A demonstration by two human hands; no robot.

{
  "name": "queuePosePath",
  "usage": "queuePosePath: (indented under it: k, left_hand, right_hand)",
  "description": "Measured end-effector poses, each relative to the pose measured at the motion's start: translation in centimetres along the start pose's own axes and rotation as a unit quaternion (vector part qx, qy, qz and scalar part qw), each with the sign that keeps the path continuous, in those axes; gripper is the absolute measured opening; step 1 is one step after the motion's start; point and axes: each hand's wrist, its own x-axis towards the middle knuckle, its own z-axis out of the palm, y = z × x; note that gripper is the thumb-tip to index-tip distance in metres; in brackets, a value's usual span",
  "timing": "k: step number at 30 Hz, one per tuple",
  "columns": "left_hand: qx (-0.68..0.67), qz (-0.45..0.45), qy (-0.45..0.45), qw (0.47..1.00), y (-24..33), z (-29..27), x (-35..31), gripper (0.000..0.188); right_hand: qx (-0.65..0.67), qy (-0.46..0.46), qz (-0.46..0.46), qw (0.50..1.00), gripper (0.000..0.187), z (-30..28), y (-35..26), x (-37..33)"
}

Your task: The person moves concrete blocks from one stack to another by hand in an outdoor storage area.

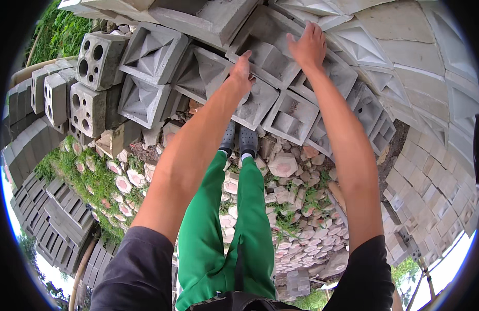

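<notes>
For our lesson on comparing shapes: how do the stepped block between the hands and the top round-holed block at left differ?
Shape: the stepped block has a straight-sided hollow with a step inside; the round-holed block has circular openings of different sizes.
Place: the stepped block is between the left hand and right hand; the round-holed block sits apart from both.
Both are grey.

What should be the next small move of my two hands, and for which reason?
Perhaps settle the left hand and right hand firmly on the grey concrete block between them, because they are at opposite sides of it and other blocks sit close by.
</notes>
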Motion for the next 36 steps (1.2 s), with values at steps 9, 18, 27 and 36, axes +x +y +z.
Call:
queuePosePath:
  k: [9, 18, 27, 36]
  left_hand:
    - [0.048, 0.061, 0.292, 0.953, -1.8, 4.0, -0.6, 0.058]
    - [0.191, 0.086, 0.215, 0.954, -6.8, -2.9, -4.9, 0.045]
    - [-0.126, 0.078, 0.065, 0.987, -25.9, -16.0, -21.4, 0.079]
    - [-0.326, -0.127, 0.001, 0.937, -38.7, -22.4, -29.1, 0.088]
  right_hand:
    - [0.033, -0.317, -0.067, 0.945, 0.062, 3.1, 1.5, 7.4]
    - [0.071, -0.393, -0.086, 0.913, 0.051, -2.1, 2.4, -1.5]
    - [0.123, -0.480, 0.105, 0.862, 0.036, -16.5, 1.7, -27.8]
    - [0.090, -0.532, 0.098, 0.837, 0.039, -23.2, 0.5, -39.5]
